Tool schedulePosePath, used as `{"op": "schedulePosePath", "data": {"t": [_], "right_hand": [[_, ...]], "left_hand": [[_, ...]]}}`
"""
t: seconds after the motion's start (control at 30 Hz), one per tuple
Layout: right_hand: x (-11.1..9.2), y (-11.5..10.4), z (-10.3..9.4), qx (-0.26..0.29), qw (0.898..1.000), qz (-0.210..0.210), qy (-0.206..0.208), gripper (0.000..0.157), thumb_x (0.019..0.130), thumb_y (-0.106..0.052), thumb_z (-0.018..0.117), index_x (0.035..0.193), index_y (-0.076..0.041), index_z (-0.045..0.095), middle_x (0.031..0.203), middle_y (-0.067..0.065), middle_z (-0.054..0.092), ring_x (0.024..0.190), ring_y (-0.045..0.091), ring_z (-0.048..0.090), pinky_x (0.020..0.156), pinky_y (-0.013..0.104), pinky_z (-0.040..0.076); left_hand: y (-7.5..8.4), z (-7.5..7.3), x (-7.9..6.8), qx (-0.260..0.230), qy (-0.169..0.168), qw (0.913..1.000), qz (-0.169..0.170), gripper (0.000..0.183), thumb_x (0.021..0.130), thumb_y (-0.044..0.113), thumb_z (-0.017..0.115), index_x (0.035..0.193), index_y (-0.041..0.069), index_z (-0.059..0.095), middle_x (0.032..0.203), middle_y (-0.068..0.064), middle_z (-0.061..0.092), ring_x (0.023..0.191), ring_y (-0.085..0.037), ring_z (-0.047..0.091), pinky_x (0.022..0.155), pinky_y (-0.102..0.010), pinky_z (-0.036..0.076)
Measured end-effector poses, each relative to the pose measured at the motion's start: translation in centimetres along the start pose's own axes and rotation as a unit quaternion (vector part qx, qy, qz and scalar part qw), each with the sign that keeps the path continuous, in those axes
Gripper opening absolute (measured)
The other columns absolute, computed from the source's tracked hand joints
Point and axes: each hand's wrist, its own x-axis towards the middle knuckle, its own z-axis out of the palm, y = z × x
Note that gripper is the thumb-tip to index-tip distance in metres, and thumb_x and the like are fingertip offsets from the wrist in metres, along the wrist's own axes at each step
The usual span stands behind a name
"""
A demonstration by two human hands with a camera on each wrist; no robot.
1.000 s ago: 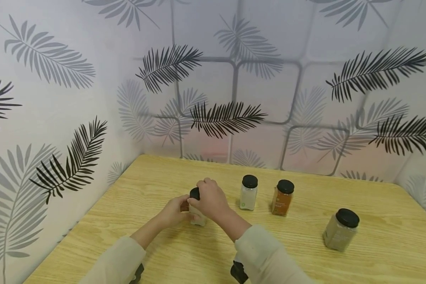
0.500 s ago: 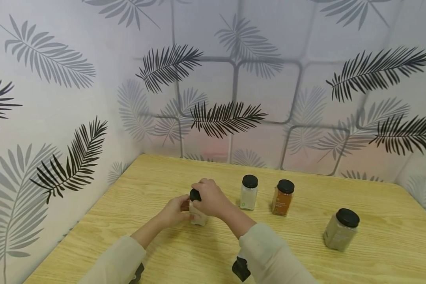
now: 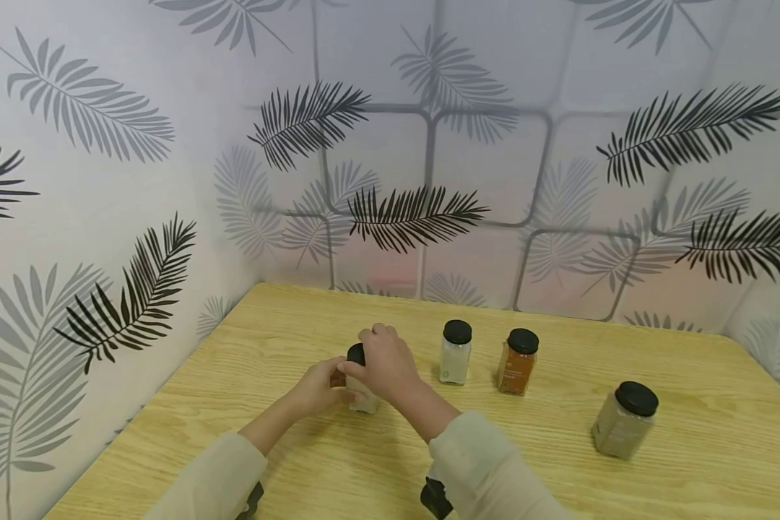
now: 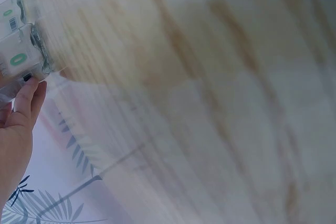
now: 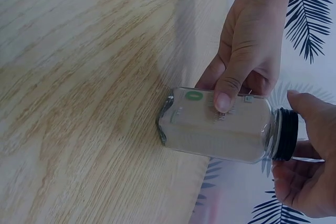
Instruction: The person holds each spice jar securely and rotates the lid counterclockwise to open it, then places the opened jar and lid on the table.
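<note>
Jar (image 5: 231,135) stands on the table (image 3: 325,477), left of three other jars (image 3: 516,370). The left hand (image 3: 318,390) grips its clear body from the side, thumb against it; the right hand (image 3: 386,365) clasps the black lid (image 5: 287,135) on top.

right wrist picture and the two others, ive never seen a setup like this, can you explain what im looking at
There is no machine here, just a person working barehanded. The wide picture is taken from the head, looking forward and down; the other two are taken from the wrists, which is why they look tipped sideways. The left hand holds a jar by its body, while the right hand grips its black lid. On the wooden table are three more jars with black lids: a pale jar, an orange jar and, furthest right, a beige jar.
</note>
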Motion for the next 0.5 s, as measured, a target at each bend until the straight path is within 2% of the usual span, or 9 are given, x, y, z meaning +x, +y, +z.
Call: {"op": "schedulePosePath", "data": {"t": [0.1, 0.23, 0.5], "right_hand": [[0.12, -0.08, -0.06, 0.014, 1.000, 0.010, -0.003, 0.047, 0.084, -0.039, 0.067, 0.112, -0.002, 0.061, 0.100, 0.011, 0.058, 0.089, 0.023, 0.055, 0.069, 0.033, 0.052], [0.20, -0.14, -0.34, 0.038, 0.999, 0.008, -0.010, 0.039, 0.083, -0.031, 0.070, 0.107, -0.002, 0.062, 0.097, 0.011, 0.058, 0.085, 0.022, 0.054, 0.065, 0.031, 0.052], [0.05, -0.15, -0.80, 0.051, 0.998, -0.022, -0.025, 0.031, 0.085, -0.018, 0.068, 0.111, -0.002, 0.063, 0.106, 0.014, 0.060, 0.095, 0.028, 0.056, 0.073, 0.035, 0.054]], "left_hand": [[0.06, -0.05, -0.04, 0.011, 0.004, 0.9999, -0.007, 0.045, 0.084, 0.020, 0.068, 0.121, 0.001, 0.053, 0.119, -0.016, 0.058, 0.114, -0.036, 0.054, 0.097, -0.045, 0.047], [0.06, -0.08, -0.05, 0.008, 0.002, 0.9999, -0.011, 0.054, 0.085, 0.021, 0.067, 0.130, -0.001, 0.047, 0.124, -0.019, 0.055, 0.116, -0.037, 0.054, 0.097, -0.045, 0.047], [0.19, -0.01, -0.01, -0.005, -0.003, 0.9999, -0.016, 0.057, 0.085, 0.018, 0.067, 0.133, -0.004, 0.043, 0.128, -0.020, 0.053, 0.118, -0.037, 0.052, 0.100, -0.044, 0.045]]}}
